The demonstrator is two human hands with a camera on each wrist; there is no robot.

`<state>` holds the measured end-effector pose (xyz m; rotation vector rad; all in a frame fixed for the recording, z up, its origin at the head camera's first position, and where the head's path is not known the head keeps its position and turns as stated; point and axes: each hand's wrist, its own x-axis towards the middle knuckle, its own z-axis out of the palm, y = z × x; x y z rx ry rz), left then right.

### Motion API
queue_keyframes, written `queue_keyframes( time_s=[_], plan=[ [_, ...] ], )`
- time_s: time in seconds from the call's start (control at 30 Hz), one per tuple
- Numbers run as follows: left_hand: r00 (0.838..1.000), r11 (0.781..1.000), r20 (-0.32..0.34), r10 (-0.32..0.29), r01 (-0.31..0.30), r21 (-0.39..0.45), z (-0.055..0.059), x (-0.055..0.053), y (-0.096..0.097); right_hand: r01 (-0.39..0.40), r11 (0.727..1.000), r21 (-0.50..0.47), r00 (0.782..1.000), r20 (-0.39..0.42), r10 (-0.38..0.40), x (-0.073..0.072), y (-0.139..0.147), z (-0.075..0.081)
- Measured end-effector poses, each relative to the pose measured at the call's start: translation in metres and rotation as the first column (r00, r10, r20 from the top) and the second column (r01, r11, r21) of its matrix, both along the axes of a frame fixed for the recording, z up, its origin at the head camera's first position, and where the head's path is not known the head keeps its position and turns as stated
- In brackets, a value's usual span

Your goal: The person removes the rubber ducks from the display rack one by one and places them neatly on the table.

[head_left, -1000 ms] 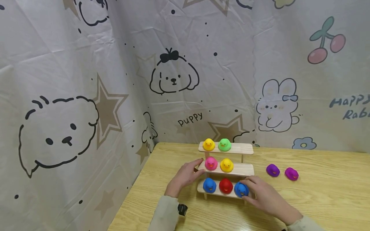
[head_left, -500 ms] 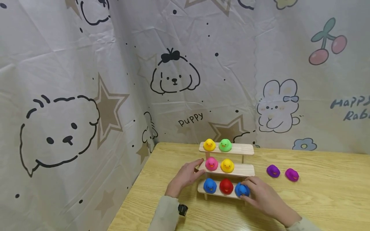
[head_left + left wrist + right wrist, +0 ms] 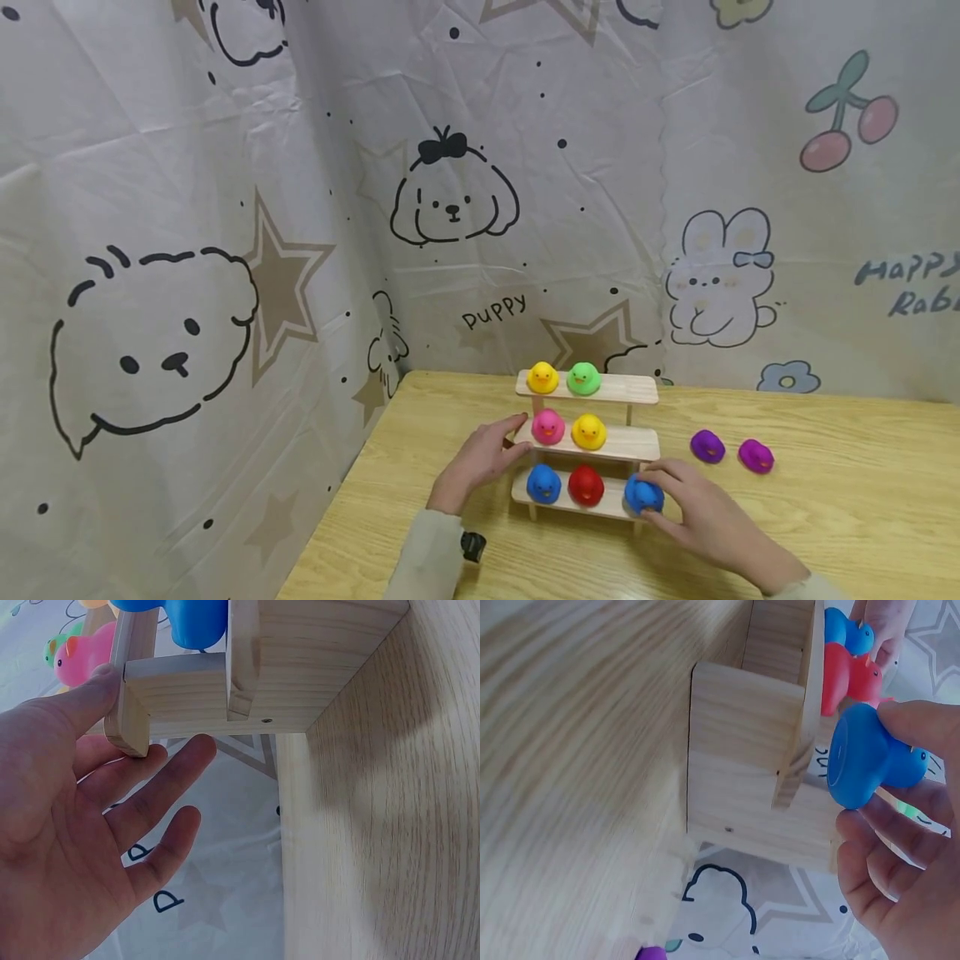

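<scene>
A three-tier wooden display stand (image 3: 630,443) holds small rubber ducks. My left hand (image 3: 480,460) pinches the left end of the middle shelf (image 3: 135,712), thumb on top and index finger below, the other fingers spread. My right hand (image 3: 701,512) holds a blue rubber duck (image 3: 866,757) between thumb and fingers at the right end of the bottom shelf; its flat base shows beside the shelf edge in the right wrist view. On that shelf stand another blue duck (image 3: 543,484) and a red duck (image 3: 586,485).
A pink duck (image 3: 548,426) and a yellow duck (image 3: 588,431) stand on the middle tier. Up top are a yellow duck (image 3: 542,377) and a green duck (image 3: 583,378). A purple duck (image 3: 707,447) and a magenta duck (image 3: 756,456) lie on the table (image 3: 862,492). A printed curtain (image 3: 480,275) hangs behind.
My right hand has moved the blue duck rightward, away from the red duck, towards the bottom shelf's right end. My left hand keeps its place on the stand.
</scene>
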<state>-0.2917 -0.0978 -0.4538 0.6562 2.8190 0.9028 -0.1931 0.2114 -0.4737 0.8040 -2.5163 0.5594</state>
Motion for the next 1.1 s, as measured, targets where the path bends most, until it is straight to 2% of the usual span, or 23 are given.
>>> queue_keyframes(
  time_s=[0.3, 0.63, 0.83, 1.1],
  plan=[
    [1.0, 1.0, -0.01, -0.002, 0.002, -0.005, 0.0, 0.001, 0.0, -0.017, 0.999, -0.041, 0.996, -0.094, 0.013, 0.002, 0.016, -0.001],
    [1.0, 1.0, -0.009, 0.003, -0.003, -0.006, 0.001, 0.002, 0.0, 0.03, 0.998, -0.057, 0.989, -0.144, -0.038, 0.001, 0.041, -0.003],
    [1.0, 1.0, -0.01, 0.003, -0.004, -0.013, 0.0, 0.001, 0.001, 0.076, 0.996, -0.054, 0.986, -0.142, -0.083, -0.004, 0.058, -0.004],
    [1.0, 1.0, -0.011, 0.0, 0.0, -0.016, 0.001, 0.001, 0.0, 0.153, 0.986, -0.062, 0.986, -0.055, -0.157, -0.008, 0.076, 0.002]
  ],
)
